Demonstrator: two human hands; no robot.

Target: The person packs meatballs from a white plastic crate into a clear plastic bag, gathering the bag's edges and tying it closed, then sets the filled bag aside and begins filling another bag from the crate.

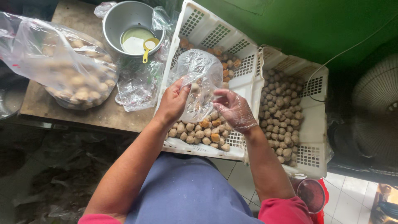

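Two white slotted crates in view: one (244,85) directly beneath both hands, part-filled with meatballs (199,132); a second crate (315,137) just right of the right grip, also holding meatballs. One clear plastic bag (199,79) is held between the hands. Left hand (172,101), bare: grip closed, pinching the bag's edge. Right hand (236,110), in a clear glove: fingers part-curled, pinching the bag's other edge. Well left of the left grip, on the surface (103,114): one filled bag (70,70); one metal bowl (120,20).
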